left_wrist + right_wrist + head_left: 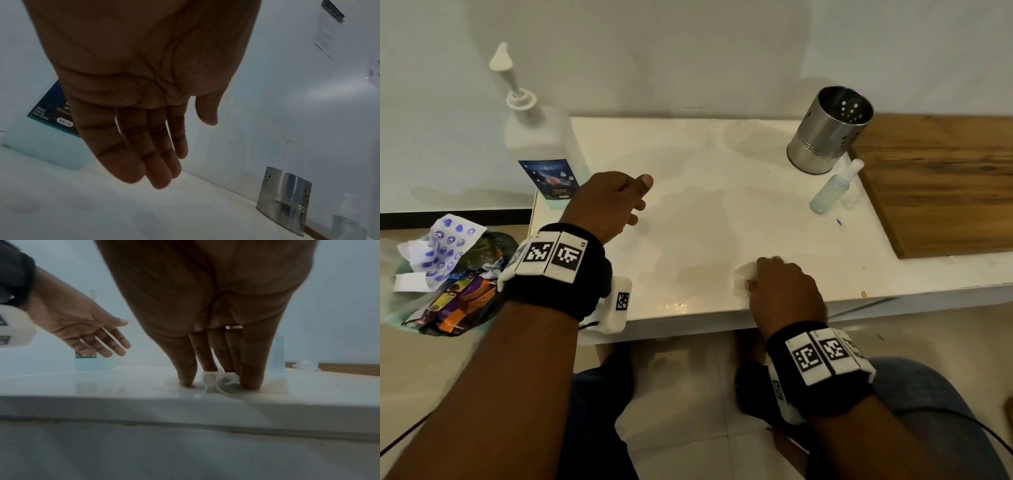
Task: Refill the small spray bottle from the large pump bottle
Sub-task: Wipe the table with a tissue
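White table (722, 164) against pale wall (688, 51)

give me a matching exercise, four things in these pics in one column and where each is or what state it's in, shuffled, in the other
Things
1. pump bottle
2. spray bottle
3. tissue
4. left hand

Places or states
a. under the right hand
b. open, holding nothing
c. back left of the table
d. beside the steel cup

Pairs: 1-c, 2-d, 3-a, 4-b
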